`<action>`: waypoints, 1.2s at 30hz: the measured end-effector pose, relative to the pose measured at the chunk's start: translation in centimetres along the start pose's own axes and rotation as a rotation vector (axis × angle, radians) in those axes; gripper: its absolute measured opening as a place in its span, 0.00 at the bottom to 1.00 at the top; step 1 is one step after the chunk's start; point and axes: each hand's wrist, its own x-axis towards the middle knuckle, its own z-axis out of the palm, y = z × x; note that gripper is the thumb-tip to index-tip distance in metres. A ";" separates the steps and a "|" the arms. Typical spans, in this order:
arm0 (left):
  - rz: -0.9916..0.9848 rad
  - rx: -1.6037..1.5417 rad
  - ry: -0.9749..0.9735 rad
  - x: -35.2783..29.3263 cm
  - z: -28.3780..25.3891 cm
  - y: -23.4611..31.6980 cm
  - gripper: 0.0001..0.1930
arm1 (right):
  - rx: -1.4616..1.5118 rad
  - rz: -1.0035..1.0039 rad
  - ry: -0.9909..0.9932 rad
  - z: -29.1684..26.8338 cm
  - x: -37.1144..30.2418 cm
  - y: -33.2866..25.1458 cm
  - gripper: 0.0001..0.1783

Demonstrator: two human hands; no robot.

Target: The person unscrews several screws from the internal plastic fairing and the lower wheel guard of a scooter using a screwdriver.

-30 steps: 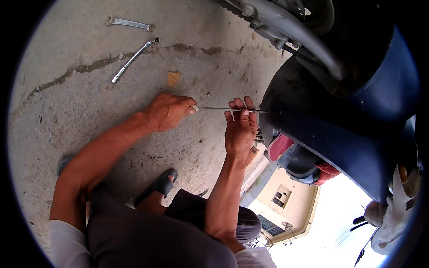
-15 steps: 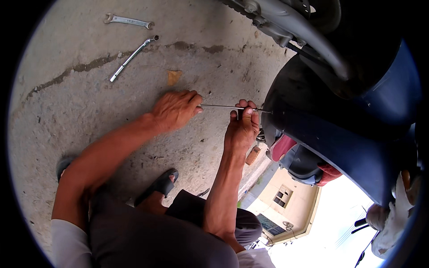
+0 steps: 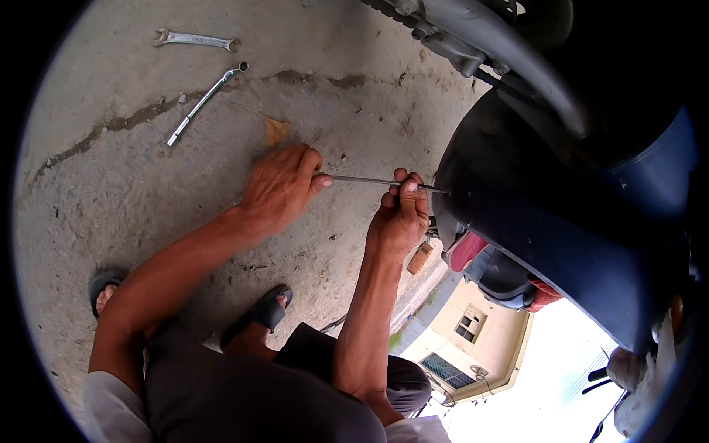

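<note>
My left hand [image 3: 279, 188] is closed around the left end of a thin metal rod [image 3: 362, 179], which looks like a screwdriver shaft; any handle is hidden in the fist. My right hand [image 3: 399, 225] pinches the rod close to its other end, with thumb and fingertips around it. That darker end points at the edge of the motorbike's black panel [image 3: 473, 159] and seems to touch it. Whether a screw sits there is too small to tell.
On the concrete ground [image 3: 185, 192] lie an open-ended wrench [image 3: 196, 39], a ring-ended wrench [image 3: 203, 105] and a dry leaf [image 3: 276, 131]. A grey metal motorbike part [image 3: 509, 52] hangs at the upper right. A brick [image 3: 419, 258] lies beyond my right wrist.
My left hand has shifted slightly left and turned a little on the rod. My right fingers have closed more tightly around it. The view has moved slightly.
</note>
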 end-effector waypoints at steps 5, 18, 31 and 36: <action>-0.328 -0.084 -0.593 4.7 -2.1 0.2 0.26 | 0.087 0.081 -0.035 0.3 -0.2 -0.6 0.07; -0.007 0.094 -0.051 0.3 -1.3 0.3 0.24 | 0.105 0.031 -0.035 0.9 0.0 -0.1 0.09; 0.070 -0.002 0.009 0.6 -2.9 0.5 0.14 | 0.124 0.016 0.101 0.3 -0.3 0.1 0.05; 0.137 -0.167 -0.236 -0.1 -2.5 0.4 0.19 | 0.209 0.029 0.105 0.8 -0.3 0.3 0.08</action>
